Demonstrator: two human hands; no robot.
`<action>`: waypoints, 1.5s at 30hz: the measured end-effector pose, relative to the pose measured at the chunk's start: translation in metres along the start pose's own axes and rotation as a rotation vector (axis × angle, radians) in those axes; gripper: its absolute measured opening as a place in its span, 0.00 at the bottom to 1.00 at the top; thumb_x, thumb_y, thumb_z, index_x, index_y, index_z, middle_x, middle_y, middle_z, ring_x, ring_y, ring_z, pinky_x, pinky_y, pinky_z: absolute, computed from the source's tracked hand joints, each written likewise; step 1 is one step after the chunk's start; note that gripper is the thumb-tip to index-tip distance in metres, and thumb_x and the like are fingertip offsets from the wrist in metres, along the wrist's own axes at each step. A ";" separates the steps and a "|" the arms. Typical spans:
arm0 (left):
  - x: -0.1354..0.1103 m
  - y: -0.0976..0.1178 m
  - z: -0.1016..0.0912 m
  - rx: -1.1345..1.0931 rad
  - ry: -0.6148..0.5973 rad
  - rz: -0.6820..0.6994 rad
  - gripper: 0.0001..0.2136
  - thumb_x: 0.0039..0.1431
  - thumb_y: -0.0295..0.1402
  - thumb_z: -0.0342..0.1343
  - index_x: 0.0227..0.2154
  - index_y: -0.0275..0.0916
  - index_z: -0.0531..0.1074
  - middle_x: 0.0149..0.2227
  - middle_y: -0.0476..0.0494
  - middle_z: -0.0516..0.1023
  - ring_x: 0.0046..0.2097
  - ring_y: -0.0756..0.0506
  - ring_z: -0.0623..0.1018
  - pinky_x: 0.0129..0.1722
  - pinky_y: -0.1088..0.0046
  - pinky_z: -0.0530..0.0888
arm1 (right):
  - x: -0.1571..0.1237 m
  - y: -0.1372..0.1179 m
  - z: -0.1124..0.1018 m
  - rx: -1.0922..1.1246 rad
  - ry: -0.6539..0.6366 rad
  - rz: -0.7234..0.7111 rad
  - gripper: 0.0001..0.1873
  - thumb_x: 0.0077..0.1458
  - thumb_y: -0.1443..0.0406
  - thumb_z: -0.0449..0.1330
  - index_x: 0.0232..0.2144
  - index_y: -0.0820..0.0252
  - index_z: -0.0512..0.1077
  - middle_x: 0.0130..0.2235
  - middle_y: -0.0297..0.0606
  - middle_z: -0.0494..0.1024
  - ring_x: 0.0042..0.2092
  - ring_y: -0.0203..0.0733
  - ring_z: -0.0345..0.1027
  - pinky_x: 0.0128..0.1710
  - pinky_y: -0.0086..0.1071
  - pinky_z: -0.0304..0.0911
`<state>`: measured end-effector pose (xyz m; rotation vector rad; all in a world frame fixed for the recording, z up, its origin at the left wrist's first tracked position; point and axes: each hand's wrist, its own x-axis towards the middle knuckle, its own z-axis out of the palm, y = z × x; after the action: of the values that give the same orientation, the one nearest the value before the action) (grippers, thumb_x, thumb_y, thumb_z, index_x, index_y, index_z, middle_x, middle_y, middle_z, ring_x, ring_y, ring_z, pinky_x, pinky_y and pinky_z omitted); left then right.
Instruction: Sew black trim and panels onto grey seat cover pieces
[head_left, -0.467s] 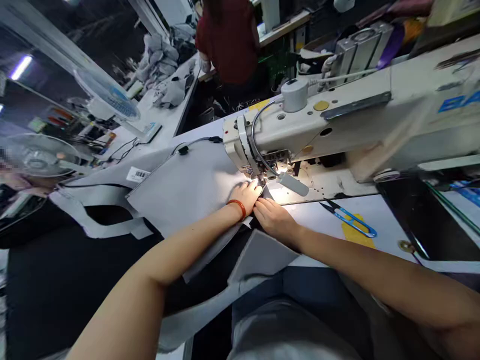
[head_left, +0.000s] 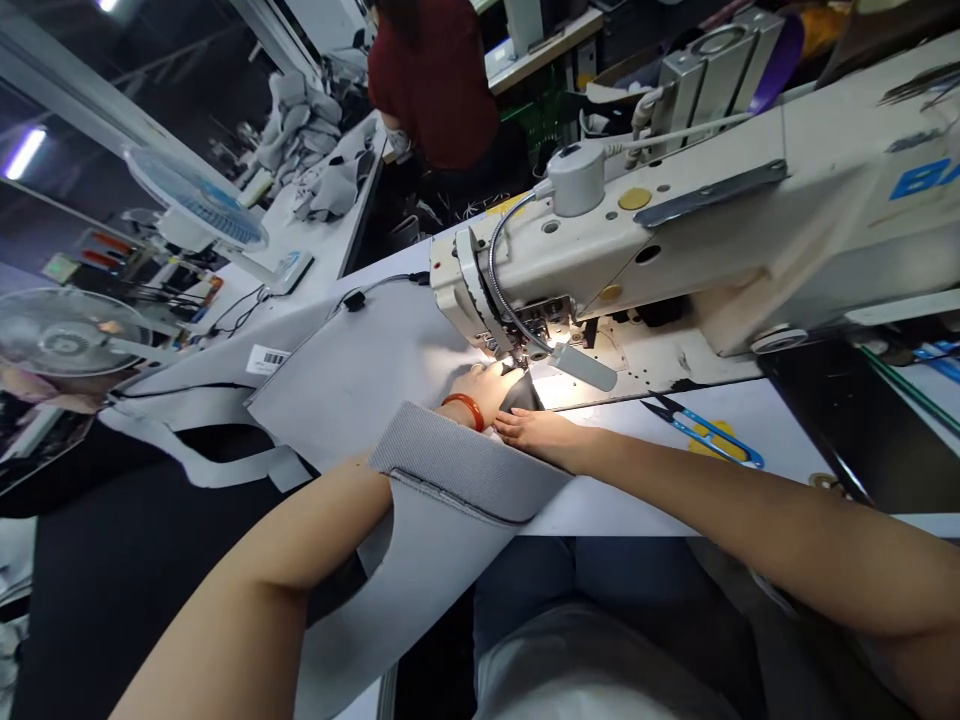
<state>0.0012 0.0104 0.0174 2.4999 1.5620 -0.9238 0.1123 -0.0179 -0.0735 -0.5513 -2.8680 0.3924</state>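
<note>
My left hand [head_left: 482, 388], a red bangle on its wrist, reaches under the sewing machine's head beside the lit needle area. Its fingers stretch out over a piece of black fabric [head_left: 519, 388]. My right hand [head_left: 544, 437] lies just nearer to me, fingers extended and flat at the black fabric's edge. A grey fabric panel [head_left: 461, 460] with a dark-edged seam loops up over my left wrist and hangs toward my lap. More grey fabric [head_left: 360, 370] spreads left of the needle. The sewing machine [head_left: 675, 230] stands above and to the right of both hands.
Blue thread snips [head_left: 705, 432] lie on the white table right of my right hand, near a black phone-like slab [head_left: 840, 430]. Two fans [head_left: 199, 205] stand at left. A barcode label [head_left: 268, 360] shows on the fabric. A person in dark red [head_left: 435, 85] is beyond the machine.
The grey panel near my lap has risen and folded over my left wrist. My right hand's fingers have flattened out, and more black fabric shows between the hands.
</note>
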 end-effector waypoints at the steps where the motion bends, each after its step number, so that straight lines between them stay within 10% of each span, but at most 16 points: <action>1: 0.000 0.002 -0.002 0.002 -0.016 0.003 0.22 0.61 0.25 0.43 0.57 0.48 0.57 0.54 0.44 0.67 0.53 0.42 0.69 0.50 0.67 0.67 | 0.004 -0.002 0.002 -0.030 -0.011 -0.020 0.16 0.58 0.73 0.49 0.43 0.66 0.72 0.49 0.47 0.73 0.54 0.43 0.63 0.56 0.39 0.57; 19: 0.003 0.016 -0.019 0.084 -0.256 0.090 0.21 0.57 0.26 0.49 0.55 0.33 0.61 0.50 0.35 0.70 0.51 0.40 0.70 0.51 0.67 0.65 | -0.001 -0.018 0.009 -0.102 0.018 0.111 0.22 0.58 0.67 0.48 0.51 0.74 0.67 0.50 0.54 0.72 0.57 0.53 0.60 0.59 0.48 0.52; 34: 0.015 0.013 -0.010 -0.070 -0.161 0.021 0.19 0.56 0.24 0.46 0.51 0.34 0.65 0.50 0.36 0.72 0.50 0.42 0.72 0.49 0.71 0.68 | 0.017 0.003 0.020 -0.017 0.107 0.234 0.18 0.56 0.68 0.50 0.48 0.64 0.70 0.49 0.47 0.73 0.54 0.48 0.62 0.58 0.46 0.52; 45: 0.006 0.018 0.000 -0.029 -0.126 -0.057 0.26 0.57 0.26 0.48 0.60 0.40 0.54 0.55 0.37 0.67 0.53 0.40 0.69 0.49 0.65 0.69 | -0.014 -0.009 0.006 0.109 -0.112 0.020 0.26 0.42 0.67 0.63 0.48 0.57 0.71 0.58 0.46 0.64 0.60 0.56 0.53 0.56 0.48 0.54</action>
<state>0.0183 0.0068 0.0098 2.3392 1.6034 -1.0359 0.1208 -0.0332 -0.0785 -0.5548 -2.9274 0.5967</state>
